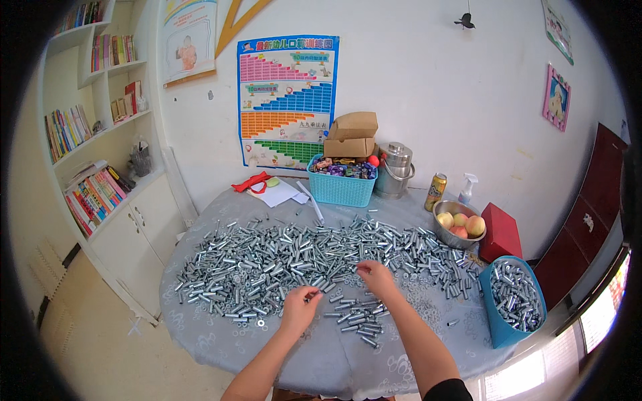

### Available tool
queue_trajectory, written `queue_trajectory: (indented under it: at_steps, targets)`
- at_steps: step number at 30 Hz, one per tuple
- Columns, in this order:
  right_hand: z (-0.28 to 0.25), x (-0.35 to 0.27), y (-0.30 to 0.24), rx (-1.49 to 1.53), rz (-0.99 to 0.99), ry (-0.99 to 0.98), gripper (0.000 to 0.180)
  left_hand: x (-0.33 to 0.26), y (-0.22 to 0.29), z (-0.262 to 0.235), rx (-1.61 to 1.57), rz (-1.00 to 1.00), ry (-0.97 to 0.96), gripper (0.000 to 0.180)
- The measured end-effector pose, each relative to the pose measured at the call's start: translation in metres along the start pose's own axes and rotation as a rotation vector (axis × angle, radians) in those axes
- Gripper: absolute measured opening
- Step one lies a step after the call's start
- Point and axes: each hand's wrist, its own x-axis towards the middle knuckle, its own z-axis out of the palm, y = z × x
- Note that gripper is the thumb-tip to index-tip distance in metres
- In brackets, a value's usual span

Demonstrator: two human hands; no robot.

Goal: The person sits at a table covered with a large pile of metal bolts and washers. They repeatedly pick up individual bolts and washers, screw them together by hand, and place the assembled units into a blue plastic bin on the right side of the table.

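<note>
1. Looking down from the near edge of the round table [200, 334], I see my left hand [299, 309] with fingers curled, pinching a small metal sleeve [311, 295] between thumb and fingertips.
2. My right hand [376, 277] reaches just past it, fingertips pressed together over small parts at the edge of the heap; whether it grips a washer I cannot tell.
3. A small cluster of sleeves [358, 319] lies near the table's front edge, between the forearms.
4. The main heap of sleeves and washers [294, 257] spans the table's middle, left edge to right.
5. A blue bin [511, 301] at the right edge holds more sleeves.
6. I judge the step to be sorting or pairing parts; the next move calls for a fine pinch.
7. At the far edge stand a fruit bowl [458, 224] and a teal basket [341, 184].
</note>
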Motion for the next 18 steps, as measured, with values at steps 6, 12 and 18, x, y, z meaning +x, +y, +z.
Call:
queue_trajectory:
  at_steps: [6, 12, 18]
  targets:
    - [0.049, 0.048, 0.012, -0.02, 0.114, 0.172, 0.031, 0.012, -0.019, 0.036, -0.387, -0.083, 0.139, 0.017]
    - [0.061, 0.054, 0.006, 0.077, 0.138, 0.178, 0.025, 0.009, -0.029, 0.035, -0.808, -0.335, 0.002, 0.02]
    - [0.043, 0.022, -0.013, 0.494, -0.005, 0.183, 0.021, 0.011, -0.028, 0.029, -1.066, -0.536, -0.05, 0.02]
